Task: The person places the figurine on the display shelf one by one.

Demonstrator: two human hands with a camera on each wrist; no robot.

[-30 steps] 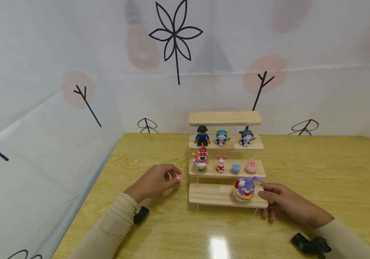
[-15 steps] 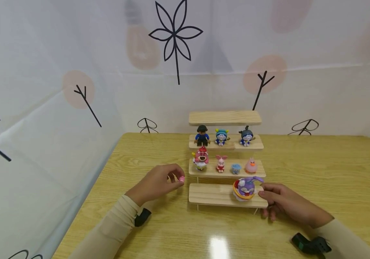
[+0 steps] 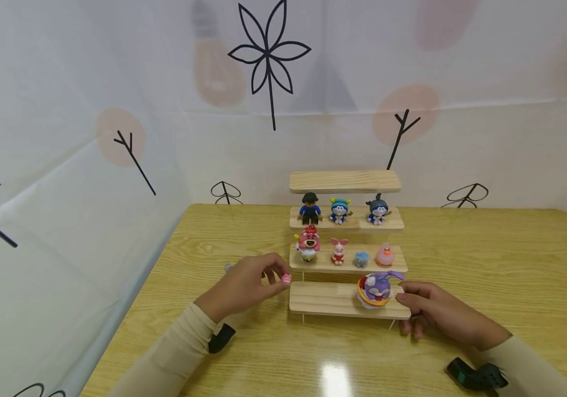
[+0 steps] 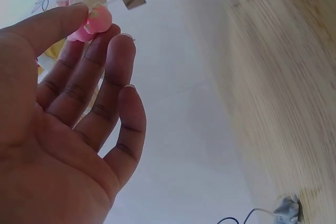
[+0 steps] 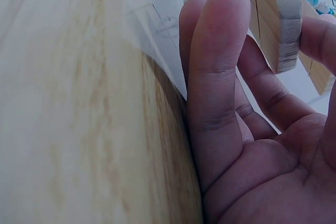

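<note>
My left hand [image 3: 246, 284] pinches a small pink toy figure [image 4: 98, 19] between thumb and fingertips, at the left end of the lowest board of a tiered wooden display shelf [image 3: 323, 300]. The other fingers are loosely bent. At that board's right end, my right hand [image 3: 447, 311] grips the corner, thumb at the top edge and fingers beneath. Near that thumb, a purple rabbit figure in a yellow-rimmed basket [image 3: 376, 289] sits on the lowest board. On the board above stand a pink bear figure [image 3: 308, 243], a piglet figure [image 3: 338, 252], a small blue figure [image 3: 361, 259] and a pink bird figure [image 3: 384, 255].
Higher up, a dark-capped figure [image 3: 309, 208] and two blue-clad figures stand on another board; the top board [image 3: 345, 181] is bare. A small grey figure [image 4: 287, 211] lies on the wooden table [image 3: 263, 364] behind my left hand. A patterned cloth [image 3: 164, 66] hangs behind.
My left hand has moved right and slightly nearer with the pink figure, up to the lowest board's left end. A small grey object now shows behind it. The right hand stays put.
</note>
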